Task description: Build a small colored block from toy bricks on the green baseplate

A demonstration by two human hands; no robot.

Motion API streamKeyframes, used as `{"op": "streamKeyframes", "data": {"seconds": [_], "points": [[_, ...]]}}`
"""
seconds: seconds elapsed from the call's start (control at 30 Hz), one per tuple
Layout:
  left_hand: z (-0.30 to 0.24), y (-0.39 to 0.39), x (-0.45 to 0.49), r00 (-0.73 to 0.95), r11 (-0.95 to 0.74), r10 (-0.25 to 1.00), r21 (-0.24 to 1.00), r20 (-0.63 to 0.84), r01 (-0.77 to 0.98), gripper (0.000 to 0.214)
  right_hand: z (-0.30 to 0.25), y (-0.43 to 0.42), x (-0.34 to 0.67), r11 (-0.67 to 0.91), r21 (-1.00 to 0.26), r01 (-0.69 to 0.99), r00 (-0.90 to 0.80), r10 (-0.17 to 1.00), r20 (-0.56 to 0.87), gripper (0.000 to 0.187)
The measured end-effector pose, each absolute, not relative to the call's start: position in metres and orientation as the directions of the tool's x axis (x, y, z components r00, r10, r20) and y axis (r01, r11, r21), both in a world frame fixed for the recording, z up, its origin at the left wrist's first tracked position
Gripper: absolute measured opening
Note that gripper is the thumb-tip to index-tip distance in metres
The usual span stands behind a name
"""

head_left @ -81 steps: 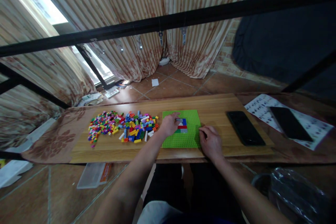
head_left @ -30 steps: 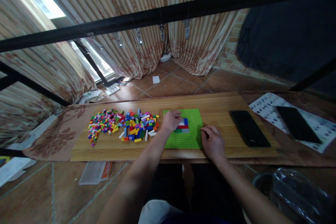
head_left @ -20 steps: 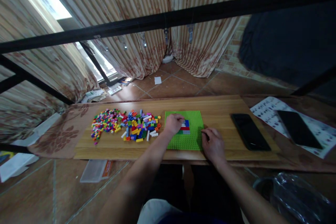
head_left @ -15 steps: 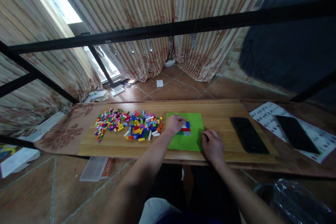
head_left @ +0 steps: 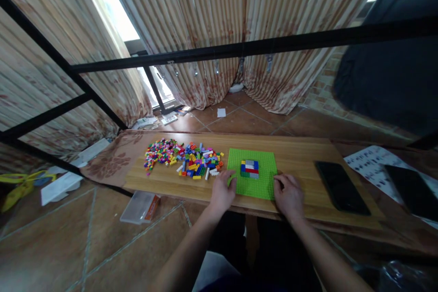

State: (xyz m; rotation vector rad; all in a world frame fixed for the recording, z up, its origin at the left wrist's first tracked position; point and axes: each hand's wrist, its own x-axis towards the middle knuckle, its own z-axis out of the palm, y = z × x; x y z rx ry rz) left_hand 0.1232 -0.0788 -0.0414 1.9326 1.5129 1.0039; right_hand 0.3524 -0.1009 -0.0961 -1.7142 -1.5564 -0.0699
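Note:
A green baseplate [head_left: 264,183] lies on a wooden board [head_left: 294,157]. A small block of blue, grey, red and yellow bricks [head_left: 249,169] is stuck near its middle. My left hand [head_left: 223,193] rests at the plate's near left corner, fingers curled against its edge. At the plate's near right corner sits my right hand [head_left: 289,196], fingers bent and touching the edge. Left of the plate lies a pile of loose coloured bricks [head_left: 183,162].
A black phone [head_left: 342,187] lies on the board to the right. A second dark device [head_left: 412,194] rests on a printed sheet [head_left: 367,164] further right. A clear plastic box [head_left: 141,206] is on the tiled floor. Black frame bars [head_left: 260,45] cross the view.
My left hand has come off the brick block and drawn back to the plate's near left corner. The block now shows uncovered. The camera has tilted up and turned left.

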Motion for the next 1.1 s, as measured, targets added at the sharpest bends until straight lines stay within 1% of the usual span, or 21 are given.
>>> {"op": "streamKeyframes", "data": {"seconds": [0.13,0.27,0.7,0.87,1.0,1.1], "points": [[-0.054,-0.104,0.105,0.157,-0.315,0.946,0.687,0.284,0.655,0.027,-0.097,-0.101,0.354,0.068,-0.502,0.862,0.235,0.824,0.515,0.023],[-0.058,-0.100,0.092,0.189,-0.344,0.934,0.621,0.302,0.704,0.026,-0.097,-0.102,0.355,0.058,-0.494,0.868,0.236,0.826,0.512,0.025],[-0.057,-0.083,0.054,0.082,-0.260,0.935,0.512,0.344,0.819,0.024,-0.098,-0.102,0.355,0.064,-0.494,0.867,0.237,0.819,0.522,0.024],[-0.049,-0.064,0.073,0.086,-0.233,0.930,0.392,0.358,0.890,0.024,-0.096,-0.102,0.355,0.064,-0.491,0.869,0.233,0.822,0.519,0.025],[-0.045,-0.046,0.086,0.097,-0.191,0.941,0.273,0.324,0.943,0.017,-0.098,-0.101,0.355,0.064,-0.493,0.868,0.238,0.818,0.525,0.024],[-0.043,-0.039,0.089,0.093,-0.161,0.951,0.216,0.293,0.963,0.013,-0.099,-0.101,0.355,0.074,-0.495,0.866,0.232,0.817,0.528,0.023]]}}
